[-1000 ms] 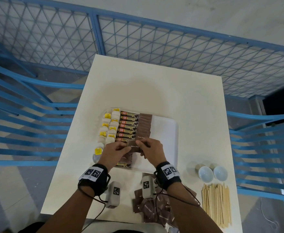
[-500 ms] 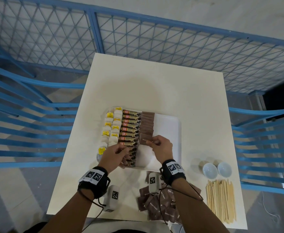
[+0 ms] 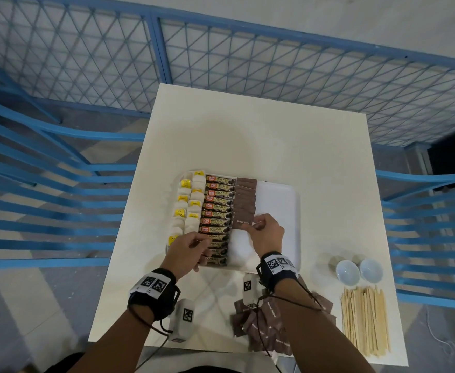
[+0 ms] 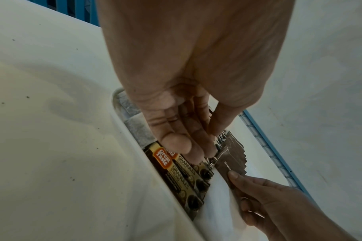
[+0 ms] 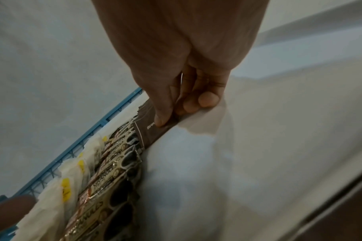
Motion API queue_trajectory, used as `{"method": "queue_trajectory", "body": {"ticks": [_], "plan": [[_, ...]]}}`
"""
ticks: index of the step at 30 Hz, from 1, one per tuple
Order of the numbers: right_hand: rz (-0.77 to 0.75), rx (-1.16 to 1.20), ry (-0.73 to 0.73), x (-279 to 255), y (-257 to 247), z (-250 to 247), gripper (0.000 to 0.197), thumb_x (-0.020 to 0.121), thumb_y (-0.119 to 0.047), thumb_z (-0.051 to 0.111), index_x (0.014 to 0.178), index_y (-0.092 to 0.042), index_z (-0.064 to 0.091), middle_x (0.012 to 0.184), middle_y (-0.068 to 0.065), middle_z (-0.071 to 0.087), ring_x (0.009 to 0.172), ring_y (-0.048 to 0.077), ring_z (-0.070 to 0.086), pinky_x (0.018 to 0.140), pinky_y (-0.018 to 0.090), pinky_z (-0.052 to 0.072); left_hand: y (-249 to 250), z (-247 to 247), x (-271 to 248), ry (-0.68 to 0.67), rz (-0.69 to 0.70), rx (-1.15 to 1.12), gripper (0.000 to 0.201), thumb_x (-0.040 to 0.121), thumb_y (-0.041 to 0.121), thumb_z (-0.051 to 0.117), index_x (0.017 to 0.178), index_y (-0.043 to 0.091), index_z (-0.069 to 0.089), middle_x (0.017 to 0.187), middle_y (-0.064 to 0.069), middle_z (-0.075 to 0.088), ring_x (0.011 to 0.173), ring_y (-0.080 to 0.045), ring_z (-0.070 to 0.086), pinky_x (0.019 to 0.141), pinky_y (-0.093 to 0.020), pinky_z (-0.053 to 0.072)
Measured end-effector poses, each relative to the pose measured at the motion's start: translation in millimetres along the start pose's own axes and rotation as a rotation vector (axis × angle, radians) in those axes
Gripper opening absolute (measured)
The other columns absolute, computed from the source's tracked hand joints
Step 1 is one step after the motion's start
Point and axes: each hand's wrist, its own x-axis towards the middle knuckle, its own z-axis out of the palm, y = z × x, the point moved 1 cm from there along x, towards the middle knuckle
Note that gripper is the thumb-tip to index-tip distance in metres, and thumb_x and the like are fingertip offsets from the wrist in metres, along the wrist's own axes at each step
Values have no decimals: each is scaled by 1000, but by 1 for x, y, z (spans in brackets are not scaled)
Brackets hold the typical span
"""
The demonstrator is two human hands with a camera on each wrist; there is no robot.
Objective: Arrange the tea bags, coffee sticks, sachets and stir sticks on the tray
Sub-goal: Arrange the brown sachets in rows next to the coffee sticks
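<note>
On the cream counter [image 3: 261,135] a white tray [image 3: 280,200] holds three columns side by side: tea bags [image 3: 191,208] with yellow tags along its left edge, coffee sticks [image 3: 218,205] printed "GRANULES" laid crosswise next to them, and an overlapping row of brown sachets [image 3: 245,200] just to the right of those. The right part of the tray is bare white. The right hand [image 3: 268,234] pinches the nearest brown sachet [image 5: 155,132] at its right edge, thumb on top and fingertips [image 5: 208,98] curled underneath against the tray floor; that sachet lies at the near end of the sachet row, touching the coffee sticks on its left. The left hand [image 3: 186,251] rests over the near end of the coffee stick column with its fingers loosely bent and the fingertips [image 4: 176,145] lying on the sticks, the thumb held close to them; it grips nothing that can be seen. Both wrists wear black bands with printed markers and corded camera units. On the counter near the person, below the right forearm, lies a loose heap of more brown sachets [image 3: 261,329]. To the right of it a bundle of wooden stir sticks [image 3: 365,321] lies lengthwise, and just beyond the sticks stand two small white cups [image 3: 358,271] side by side, well apart from the tray.
</note>
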Motion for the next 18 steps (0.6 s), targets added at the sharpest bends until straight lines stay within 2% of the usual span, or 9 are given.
{"method": "queue_trajectory", "body": {"ticks": [4,7,8,10,12,15,18], "plan": [[13,4,23,-6,-2,-5,30,75,-32,87,92,-21,65,74,-2,69,68,5,60,60,5,40,1,0,0,-5,5,21,8,100,18,65,102,13,71,78,-7,77,60,-20,66,50,-31,50],[-14,35,67,-15,1,-13,19,84,-29,81,94,-19,69,73,-4,68,67,6,61,63,5,42,0,3,1,-30,22,59,9,100,18,63,102,15,71,78,-4,77,61,-18,67,51,-30,48],[-26,48,69,-19,3,-17,13,86,-28,79,92,-20,70,73,-5,68,69,9,63,66,8,46,-1,5,1,-41,35,81,9,100,18,62,102,17,71,78,-3,78,61,-17,68,51,-30,47],[-43,58,56,-27,9,-24,4,88,-25,75,88,-24,71,74,-7,71,72,13,67,76,29,57,-4,10,2,-64,76,119,8,100,19,62,101,19,70,78,-2,78,61,-18,70,50,-29,46],[-40,64,43,-38,17,-31,8,88,-22,73,84,-28,70,73,-6,73,72,14,69,76,40,60,-8,17,2,-97,112,150,8,100,18,63,98,19,70,76,-2,77,60,-18,70,49,-27,45],[-24,97,34,-60,27,-46,9,88,-21,73,84,-28,71,76,-3,74,73,19,70,74,41,61,-14,32,-7,-166,142,204,8,100,17,63,97,16,70,75,-1,77,57,-13,67,47,-23,44],[-18,106,26,-86,40,-61,7,87,-22,73,84,-28,72,78,-3,74,74,17,70,73,37,60,-21,46,-20,-235,160,236,5,99,14,65,98,13,70,79,-4,76,57,-7,66,49,-16,45]]}}
